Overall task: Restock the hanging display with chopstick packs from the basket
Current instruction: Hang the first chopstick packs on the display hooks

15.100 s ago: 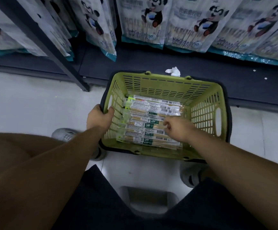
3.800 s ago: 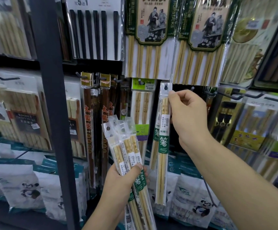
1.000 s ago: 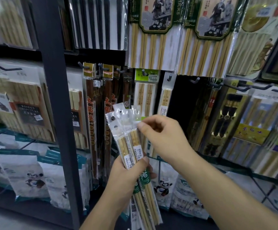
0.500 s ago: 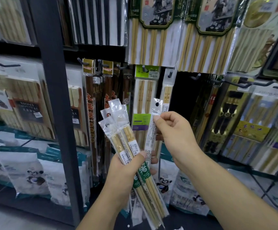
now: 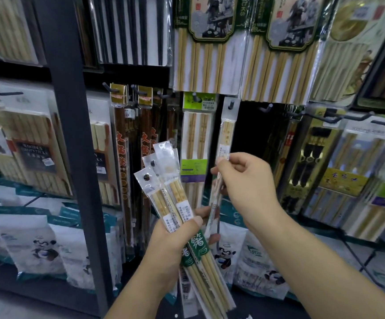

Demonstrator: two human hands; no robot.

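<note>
Head view: three chopstick packs fan upward from the left hand, whose fingers curl round their middle while the thumb lies across the white labels. Each clear sleeve holds a pair of pale bamboo sticks with a green band lower down and a punched hole at the top. Just right of the fan, the right hand pinches a single pack near its top between thumb and fingertips. This one is turned edge-on, and its lower part runs down beside the left fingers. Behind and above the right hand, a matching hung pack sits on a hook of the display, one pale pair inside its sleeve. Left of it hangs a green-label pack holding pale sticks, then dark sleeves of brown sticks. Another hook juts out of the dark gap to the right. Wide card packs of many pale sticks hang in the row above. Panda bags stand along the bottom shelf, contents hidden, and a dark post rises at the left.
</note>
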